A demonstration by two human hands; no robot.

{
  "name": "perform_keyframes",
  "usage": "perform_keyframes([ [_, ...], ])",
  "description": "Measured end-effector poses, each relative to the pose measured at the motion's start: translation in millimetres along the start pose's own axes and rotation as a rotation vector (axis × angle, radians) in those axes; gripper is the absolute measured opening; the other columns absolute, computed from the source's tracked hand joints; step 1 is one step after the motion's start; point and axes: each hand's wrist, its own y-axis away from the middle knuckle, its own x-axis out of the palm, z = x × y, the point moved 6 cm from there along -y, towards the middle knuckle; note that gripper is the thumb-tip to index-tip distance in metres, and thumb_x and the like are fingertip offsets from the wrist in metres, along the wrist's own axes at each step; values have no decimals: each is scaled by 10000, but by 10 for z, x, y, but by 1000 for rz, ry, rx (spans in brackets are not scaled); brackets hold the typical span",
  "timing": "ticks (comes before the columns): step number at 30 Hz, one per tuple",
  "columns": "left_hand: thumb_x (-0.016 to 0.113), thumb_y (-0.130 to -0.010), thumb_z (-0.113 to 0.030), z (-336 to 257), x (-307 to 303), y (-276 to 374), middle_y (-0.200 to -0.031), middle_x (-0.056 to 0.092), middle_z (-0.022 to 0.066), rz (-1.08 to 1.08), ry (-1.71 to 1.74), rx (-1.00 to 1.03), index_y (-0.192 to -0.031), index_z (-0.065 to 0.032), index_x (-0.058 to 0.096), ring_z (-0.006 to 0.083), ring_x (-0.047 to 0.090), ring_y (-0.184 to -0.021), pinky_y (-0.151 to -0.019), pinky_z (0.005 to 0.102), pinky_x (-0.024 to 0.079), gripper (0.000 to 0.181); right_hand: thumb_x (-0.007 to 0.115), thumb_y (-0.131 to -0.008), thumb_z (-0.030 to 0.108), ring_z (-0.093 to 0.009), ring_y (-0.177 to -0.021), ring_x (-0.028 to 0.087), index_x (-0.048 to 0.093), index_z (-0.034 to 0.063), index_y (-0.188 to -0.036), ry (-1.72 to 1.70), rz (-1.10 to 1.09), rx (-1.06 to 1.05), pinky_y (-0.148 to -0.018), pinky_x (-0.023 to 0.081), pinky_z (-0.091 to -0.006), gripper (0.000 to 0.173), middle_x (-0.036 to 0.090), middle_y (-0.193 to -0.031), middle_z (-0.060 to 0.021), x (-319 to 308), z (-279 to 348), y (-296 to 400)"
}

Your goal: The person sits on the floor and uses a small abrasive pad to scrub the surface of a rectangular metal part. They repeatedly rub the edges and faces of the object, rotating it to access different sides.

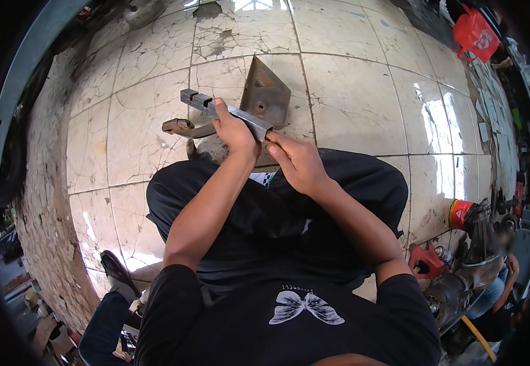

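Observation:
A square steel tube (250, 120) with two notches cut near its far left end slants across in front of my knees. My left hand (235, 130) grips it around the middle, thumb lying along the top. At the tube's near right end, the fingers of my right hand (298, 160) press at the open mouth; whether they hold something small there is hidden. Behind the tube, a rusty steel bracket plate (269, 98) with a triangular cutout and a round hole rests on the tiles. A curved rusty metal arm (196, 131) shows to the left, partly behind my left hand.
Cracked cream floor tiles (356, 100) surround me. A red bag (474, 35) lies at upper right. Right of me stand a red jack stand (427, 261), a red can (461, 214) and a greasy metal housing (457, 283). Another person's leg (109, 320) is behind my left side.

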Motion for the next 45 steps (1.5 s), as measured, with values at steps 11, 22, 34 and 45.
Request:
perform_keyframes([
  [11, 583, -1015, -505, 137, -25, -38, -974, 546, 115, 65, -88, -48, -1283, -24, 425, 254, 615, -708, -575, 431, 559, 573, 566, -1054, 199, -408, -903, 690, 655, -73, -1027, -91, 6, 67, -755, 528, -410, 287, 686, -1180, -223, 53, -101, -50],
  [22, 583, -1016, -489, 108, 1, -80, -949, 536, 109, 113, -158, -68, -1305, -34, 442, 252, 615, -679, -541, 415, 552, 557, 748, -926, 348, -300, -968, 748, 649, -60, -1085, -126, 105, 29, -753, 558, -364, 449, 694, -1113, -238, 66, 30, -75],
  [34, 590, -1009, -499, 85, 2, -235, -730, 538, 121, 87, -119, -78, -1099, -57, 441, 287, 596, -538, -502, 446, 536, 475, 816, -840, 377, -345, -996, 730, 618, -38, -1247, -310, 192, 118, -838, 570, -398, 615, 694, -1189, -219, 76, -8, -37],
  [45, 545, -1032, -498, 86, 138, -28, -721, 540, 118, 163, -281, 141, -1079, -34, 456, 264, 601, -531, -474, 431, 555, 475, 844, -869, 256, -247, -1016, 735, 510, -84, -1380, -205, 337, 210, -847, 589, -349, 699, 699, -1189, -176, 230, -257, -14],
])
